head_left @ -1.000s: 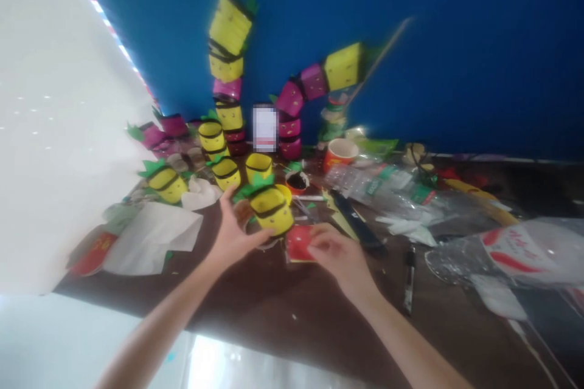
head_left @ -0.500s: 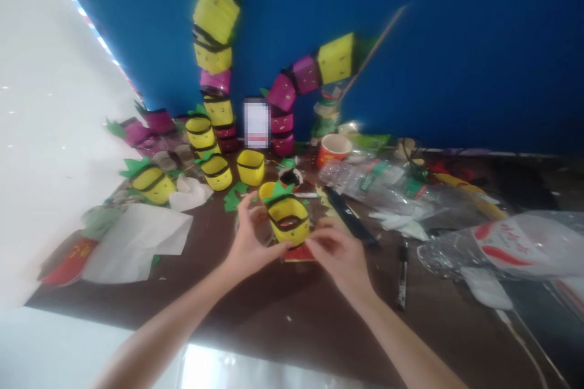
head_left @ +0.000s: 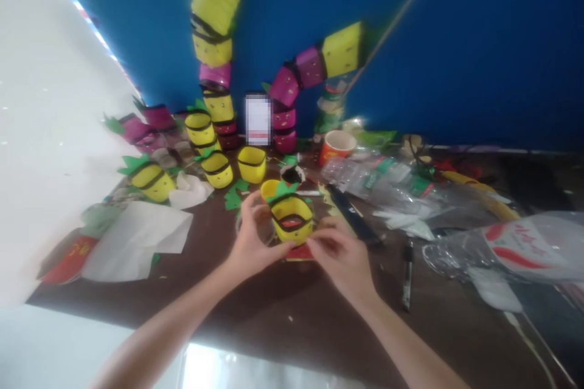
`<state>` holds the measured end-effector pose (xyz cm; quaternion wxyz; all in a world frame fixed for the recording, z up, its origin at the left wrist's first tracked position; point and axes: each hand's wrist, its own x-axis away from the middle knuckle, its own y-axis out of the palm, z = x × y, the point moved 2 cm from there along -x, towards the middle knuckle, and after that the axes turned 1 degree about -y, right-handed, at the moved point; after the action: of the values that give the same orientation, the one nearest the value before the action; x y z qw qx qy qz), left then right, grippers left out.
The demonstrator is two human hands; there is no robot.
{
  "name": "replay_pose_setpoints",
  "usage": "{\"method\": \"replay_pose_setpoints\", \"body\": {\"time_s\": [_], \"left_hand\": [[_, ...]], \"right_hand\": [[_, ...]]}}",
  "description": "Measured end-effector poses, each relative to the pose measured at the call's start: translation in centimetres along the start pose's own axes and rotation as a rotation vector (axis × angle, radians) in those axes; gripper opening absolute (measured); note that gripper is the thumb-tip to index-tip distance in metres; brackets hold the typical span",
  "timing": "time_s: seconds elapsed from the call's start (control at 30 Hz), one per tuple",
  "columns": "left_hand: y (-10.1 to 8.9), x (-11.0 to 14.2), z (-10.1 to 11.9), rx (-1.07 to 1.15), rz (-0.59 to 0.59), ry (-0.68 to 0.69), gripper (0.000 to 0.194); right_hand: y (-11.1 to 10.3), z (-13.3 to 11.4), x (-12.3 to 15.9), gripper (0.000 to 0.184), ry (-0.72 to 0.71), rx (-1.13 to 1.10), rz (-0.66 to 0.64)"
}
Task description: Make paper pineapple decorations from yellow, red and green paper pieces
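Observation:
A small yellow pineapple-like cup (head_left: 292, 232), with black trim around its rim and green paper leaves at the back, is held tilted over the table. Its open top faces me. My left hand (head_left: 255, 232) grips it from the left, with the thumb along the lower front. My right hand (head_left: 340, 252) is closed in a pinch at the cup's lower right side; whatever lies between those fingertips is too small to make out. Under the cup shows a red flat piece (head_left: 303, 252). Just behind stands another yellow cup (head_left: 269, 189), partly hidden.
Several yellow and purple cups are stacked near the blue wall (head_left: 456, 61), around a phone (head_left: 258, 120). To the right lie a black marker (head_left: 407, 276), clear plastic bottles (head_left: 524, 246) and a red paper cup (head_left: 337, 147). White paper (head_left: 137, 240) lies left.
The view has shifted slightly, so most things appear a little displaced. Both hands keep nearly the same pose around the yellow cup.

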<state>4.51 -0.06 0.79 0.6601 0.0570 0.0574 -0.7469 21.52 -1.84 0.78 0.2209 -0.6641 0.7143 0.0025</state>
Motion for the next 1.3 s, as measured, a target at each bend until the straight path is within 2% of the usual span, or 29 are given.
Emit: {"method": "replay_pose_setpoints", "body": {"time_s": [0.63, 0.87, 0.93, 1.0, 1.13, 1.2, 1.3], "left_hand": [[0.0, 0.4, -0.2, -0.112, 0.043, 0.005, 0.09], [0.1, 0.3, -0.4, -0.028, 0.031, -0.034, 0.09], [0.2, 0.1, -0.5, 0.052, 0.007, -0.075, 0.088], [0.1, 0.0, -0.6, 0.145, -0.02, -0.126, 0.085], [-0.1, -0.2, -0.7, 0.272, -0.051, -0.211, 0.081], [-0.1, -0.2, -0.6, 0.302, -0.065, -0.226, 0.08], [-0.1, -0.2, -0.4, 0.325, -0.074, -0.23, 0.08]], "right_hand": [[0.2, -0.4, 0.2, 0.003, 0.024, 0.028, 0.075], [0.0, -0.4, 0.1, 0.007, 0.006, 0.028, 0.077], [-0.4, -0.6, 0.3, 0.006, -0.047, 0.066, 0.06], [-0.8, -1.0, 0.5, 0.008, -0.185, 0.159, 0.066], [-1.2, -1.5, 1.3, 0.036, -0.517, 0.437, 0.084], [-1.1, -1.3, 1.5, 0.044, -0.589, 0.529, 0.062], [-0.9, -1.1, 1.6, 0.049, -0.626, 0.605, 0.024]]}}
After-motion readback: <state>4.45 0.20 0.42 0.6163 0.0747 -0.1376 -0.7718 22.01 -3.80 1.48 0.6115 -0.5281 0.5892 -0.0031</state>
